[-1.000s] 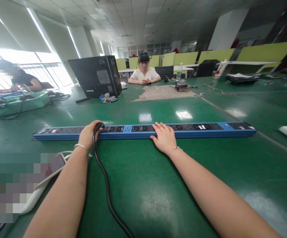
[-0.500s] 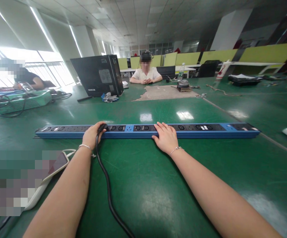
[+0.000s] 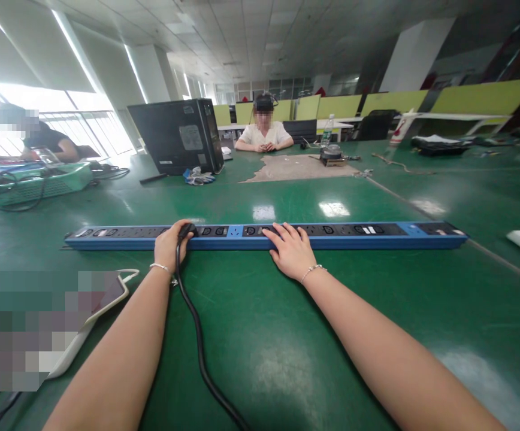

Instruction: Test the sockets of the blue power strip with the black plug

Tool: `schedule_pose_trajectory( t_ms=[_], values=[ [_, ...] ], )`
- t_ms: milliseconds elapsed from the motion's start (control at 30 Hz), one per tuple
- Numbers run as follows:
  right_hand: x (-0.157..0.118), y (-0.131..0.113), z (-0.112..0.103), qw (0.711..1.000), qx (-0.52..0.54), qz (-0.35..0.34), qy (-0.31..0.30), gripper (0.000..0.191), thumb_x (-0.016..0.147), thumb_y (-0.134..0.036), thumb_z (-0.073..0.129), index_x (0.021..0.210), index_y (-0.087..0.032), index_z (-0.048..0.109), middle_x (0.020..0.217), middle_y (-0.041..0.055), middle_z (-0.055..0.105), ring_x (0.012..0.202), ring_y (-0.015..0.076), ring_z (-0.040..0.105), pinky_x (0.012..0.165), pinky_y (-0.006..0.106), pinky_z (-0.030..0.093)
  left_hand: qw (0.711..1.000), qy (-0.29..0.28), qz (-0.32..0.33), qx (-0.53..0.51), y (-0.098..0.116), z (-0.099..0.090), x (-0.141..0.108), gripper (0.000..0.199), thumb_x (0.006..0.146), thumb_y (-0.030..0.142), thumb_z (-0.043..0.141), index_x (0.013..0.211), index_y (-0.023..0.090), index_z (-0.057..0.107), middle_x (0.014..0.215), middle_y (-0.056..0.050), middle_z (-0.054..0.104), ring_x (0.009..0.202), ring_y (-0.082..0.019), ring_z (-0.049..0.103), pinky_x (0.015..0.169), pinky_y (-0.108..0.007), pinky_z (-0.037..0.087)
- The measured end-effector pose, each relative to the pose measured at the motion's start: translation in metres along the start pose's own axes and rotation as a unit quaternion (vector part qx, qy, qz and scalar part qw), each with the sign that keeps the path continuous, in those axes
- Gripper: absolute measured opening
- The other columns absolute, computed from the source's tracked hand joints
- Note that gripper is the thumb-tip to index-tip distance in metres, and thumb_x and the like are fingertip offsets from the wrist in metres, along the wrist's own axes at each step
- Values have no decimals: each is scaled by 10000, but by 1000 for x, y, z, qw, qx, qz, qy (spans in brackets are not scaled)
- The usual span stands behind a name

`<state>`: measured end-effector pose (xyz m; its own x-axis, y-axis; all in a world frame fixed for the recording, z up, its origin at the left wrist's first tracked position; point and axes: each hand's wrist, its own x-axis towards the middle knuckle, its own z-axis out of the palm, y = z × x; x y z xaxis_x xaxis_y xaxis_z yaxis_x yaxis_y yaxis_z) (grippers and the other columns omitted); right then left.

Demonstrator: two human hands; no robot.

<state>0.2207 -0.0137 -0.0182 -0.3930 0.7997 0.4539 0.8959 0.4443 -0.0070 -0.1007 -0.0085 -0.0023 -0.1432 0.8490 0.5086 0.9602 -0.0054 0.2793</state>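
A long blue power strip (image 3: 354,242) with a black socket face lies across the green table. My left hand (image 3: 170,244) is closed on a black plug (image 3: 188,230) at the strip, left of its middle; whether the plug sits fully in a socket cannot be made out. From the plug a black cable (image 3: 199,341) runs down towards the bottom edge. Right of the strip's blue middle socket (image 3: 235,231), my right hand (image 3: 292,250) rests on the strip with its fingers spread, covering some sockets.
A device with a pale frame (image 3: 69,353) lies at the lower left. Behind the strip stand a black computer case (image 3: 174,134), gloves (image 3: 198,176) and a green basket (image 3: 48,182) of cables. One person (image 3: 264,134) sits opposite, another (image 3: 48,140) at the far left.
My right hand has slid a little to the left along the strip. My left hand, still on the plug, has shifted very slightly right in view.
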Motion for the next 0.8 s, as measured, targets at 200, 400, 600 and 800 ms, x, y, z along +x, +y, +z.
schedule_pose_trajectory(
  t_ms=[200,400,600,800],
  values=[
    [0,0,1,1000,8,-1,7,517,849,-313,511,1355,-332,408,1432,33,396,1309,260,311,1053,486,201,999,26,-1,-43,-3,2,0,373,798,365,497,1123,199,578,941,-71,676,874,-220,627,831,-327,459],
    [1,0,1,1000,16,0,7,514,840,-306,521,1344,-328,423,1434,35,393,1306,261,313,1052,488,197,976,175,-39,-123,31,-20,10,340,809,308,481,1121,194,554,1040,-57,646,932,-195,602,858,-316,453],
    [0,-1,0,1000,18,4,11,504,840,-296,518,1335,-336,432,1421,31,410,1302,259,313,1048,487,198,990,-16,69,-119,91,6,9,338,822,334,489,1132,217,558,1030,-59,667,935,-217,615,848,-336,461],
    [0,-3,-2,1000,19,5,12,497,842,-288,507,1332,-334,434,1418,34,413,1299,259,314,1045,488,199,992,-39,57,-106,96,23,5,333,835,334,481,1144,227,545,1005,-58,675,913,-221,631,822,-327,470]
  ],
)
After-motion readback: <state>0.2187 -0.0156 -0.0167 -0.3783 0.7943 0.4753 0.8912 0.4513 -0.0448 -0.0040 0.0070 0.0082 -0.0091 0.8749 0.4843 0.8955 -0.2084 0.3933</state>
